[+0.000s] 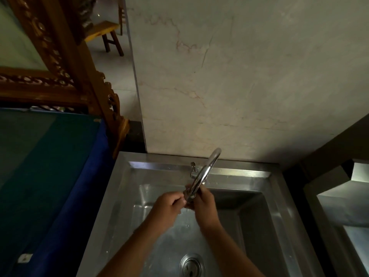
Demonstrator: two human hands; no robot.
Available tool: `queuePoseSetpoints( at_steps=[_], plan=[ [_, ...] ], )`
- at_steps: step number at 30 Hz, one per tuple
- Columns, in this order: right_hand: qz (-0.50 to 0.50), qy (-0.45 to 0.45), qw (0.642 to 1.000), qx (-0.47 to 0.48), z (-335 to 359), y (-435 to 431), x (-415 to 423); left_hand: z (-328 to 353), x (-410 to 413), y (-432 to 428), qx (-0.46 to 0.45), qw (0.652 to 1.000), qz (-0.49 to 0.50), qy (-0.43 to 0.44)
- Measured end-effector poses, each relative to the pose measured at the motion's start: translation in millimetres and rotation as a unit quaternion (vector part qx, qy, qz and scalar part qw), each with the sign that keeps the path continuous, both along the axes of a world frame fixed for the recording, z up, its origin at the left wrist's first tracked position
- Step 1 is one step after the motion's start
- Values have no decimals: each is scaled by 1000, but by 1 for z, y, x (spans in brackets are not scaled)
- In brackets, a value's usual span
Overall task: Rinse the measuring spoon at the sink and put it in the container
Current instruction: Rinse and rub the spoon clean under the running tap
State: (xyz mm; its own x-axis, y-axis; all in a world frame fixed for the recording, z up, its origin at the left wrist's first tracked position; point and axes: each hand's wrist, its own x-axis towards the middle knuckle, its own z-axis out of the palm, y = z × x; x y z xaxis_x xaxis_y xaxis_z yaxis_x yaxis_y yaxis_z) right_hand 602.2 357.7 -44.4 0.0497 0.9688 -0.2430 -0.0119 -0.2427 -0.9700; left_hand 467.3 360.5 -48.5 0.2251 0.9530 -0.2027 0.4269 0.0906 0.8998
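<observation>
Both my hands meet under the spout of the curved chrome faucet (pixel 207 168), over the steel sink (pixel 123 188). My left hand (pixel 169 204) and my right hand (pixel 203 204) close together around a small metal measuring spoon (pixel 187 193), of which only a sliver shows between my fingers. Water runs down past my hands and splashes on the basin floor. The round drain (pixel 192 265) lies below my forearms. No container is in view.
A marble wall rises right behind the sink. A blue and green covered surface (pixel 50 166) borders the sink on the left, under a carved wooden frame (pixel 65 62). A second steel basin (pixel 347 212) sits on the right. A wooden stool (pixel 107 35) stands far back.
</observation>
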Motion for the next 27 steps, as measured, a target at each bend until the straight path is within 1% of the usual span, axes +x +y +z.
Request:
queuePoseSetpoints(
  at_steps=[2, 3, 4, 5, 7, 10, 11, 13, 15, 18, 20, 24, 27],
  plan=[
    [-63, 127, 989, -51, -1, -8, -17, -5, 13, -9, -43, 993, 67, -83],
    [-78, 162, 981, -75, -2, -11, -26, -5, 20, -13, -63, 985, 105, -124],
    [-84, 173, 977, -93, -2, -14, -33, -5, 26, -16, -76, 975, 145, -148],
    [-81, 159, 979, -101, -3, -16, -39, -3, 30, -18, -83, 967, 184, -154],
    [-65, 101, 989, -86, 0, -18, -42, 2, 33, -20, -103, 951, 236, -169],
    [-47, 62, 996, -53, 7, -16, -30, 11, 35, -18, -126, 923, 247, -268],
    [-40, 56, 996, -52, 10, -15, -26, 14, 37, -17, -119, 921, 246, -279],
    [-27, 30, 997, -62, 15, -13, -20, 18, 42, -14, -97, 926, 258, -258],
    [-32, -15, 997, -76, 18, -12, -18, 19, 46, -10, -86, 927, 285, -229],
    [-24, -71, 995, -65, 23, -9, -16, 15, 47, -6, -103, 922, 289, -237],
    [-2, -81, 995, -61, 25, -10, -18, 13, 46, -4, -110, 920, 274, -258],
    [46, -96, 993, -49, 32, -17, -20, 9, 41, -2, -114, 897, 292, -310],
    [99, -72, 989, -78, 36, -33, -14, 10, 38, 4, -120, 883, 319, -323]
  ],
)
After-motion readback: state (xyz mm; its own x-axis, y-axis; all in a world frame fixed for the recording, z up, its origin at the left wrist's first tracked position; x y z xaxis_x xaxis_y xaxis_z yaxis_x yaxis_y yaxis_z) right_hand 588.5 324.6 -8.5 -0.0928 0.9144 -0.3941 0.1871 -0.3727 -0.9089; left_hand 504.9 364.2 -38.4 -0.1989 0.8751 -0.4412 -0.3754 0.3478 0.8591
